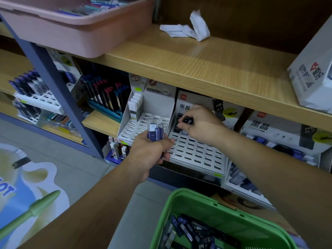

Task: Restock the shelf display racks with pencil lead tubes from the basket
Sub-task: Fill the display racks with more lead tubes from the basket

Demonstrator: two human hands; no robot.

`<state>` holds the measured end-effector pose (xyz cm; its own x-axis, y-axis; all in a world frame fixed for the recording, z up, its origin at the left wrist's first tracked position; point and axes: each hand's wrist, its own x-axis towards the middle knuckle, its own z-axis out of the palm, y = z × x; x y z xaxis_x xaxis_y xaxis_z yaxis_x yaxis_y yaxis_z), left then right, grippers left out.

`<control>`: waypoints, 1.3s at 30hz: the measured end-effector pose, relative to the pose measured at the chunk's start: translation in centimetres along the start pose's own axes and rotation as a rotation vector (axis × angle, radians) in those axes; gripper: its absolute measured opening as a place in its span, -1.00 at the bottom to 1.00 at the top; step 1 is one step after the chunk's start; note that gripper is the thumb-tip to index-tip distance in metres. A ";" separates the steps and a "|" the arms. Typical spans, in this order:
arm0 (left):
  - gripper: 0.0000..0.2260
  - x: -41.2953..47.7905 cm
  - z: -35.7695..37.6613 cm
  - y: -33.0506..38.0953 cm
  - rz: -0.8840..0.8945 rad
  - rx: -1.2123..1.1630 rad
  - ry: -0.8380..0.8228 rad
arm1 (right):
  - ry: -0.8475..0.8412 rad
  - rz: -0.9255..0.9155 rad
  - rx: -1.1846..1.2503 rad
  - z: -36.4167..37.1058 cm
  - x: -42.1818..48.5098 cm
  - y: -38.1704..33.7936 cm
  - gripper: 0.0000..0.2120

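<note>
The right hand (201, 123) pinched a small black lead tube (187, 120) between thumb and fingertips, over the far-left slots of the display rack (197, 153); the left hand (150, 151) was curled round a clutch of purple tubes (155, 131), held upright just beside the rack's left edge; loose tubes (186, 229) lay in the green basket (172, 200) at the near right. The tubes looked light, stiff and smooth-sided (hard plastic, probably slippery in a bundle); a pinch near the top, leaving the foot bare for its slot, seemed the sound hold; the case would likely bear a firm squeeze, though a drop might snap the leads inside.
</note>
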<state>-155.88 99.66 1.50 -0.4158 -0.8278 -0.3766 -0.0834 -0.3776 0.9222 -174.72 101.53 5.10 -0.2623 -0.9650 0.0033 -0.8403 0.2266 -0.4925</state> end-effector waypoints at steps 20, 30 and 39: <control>-0.70 -1.6 -1.1 0.8 -0.067 0.021 -0.032 | 0.229 0.183 0.663 -0.3 -2.6 -1.8 -0.96; -0.71 -1.8 -1.1 1.0 -0.065 0.012 -0.029 | 0.296 0.085 0.529 1.6 -1.5 -1.4 -0.69; -0.70 -1.9 -1.3 1.4 -0.099 -0.059 -0.045 | 0.285 -0.005 0.377 2.1 -1.0 -0.8 -0.77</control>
<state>-153.99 100.15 3.37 -0.4481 -0.7666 -0.4598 -0.0730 -0.4813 0.8735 -172.84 102.00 3.64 -0.4226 -0.8794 0.2195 -0.6246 0.1071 -0.7736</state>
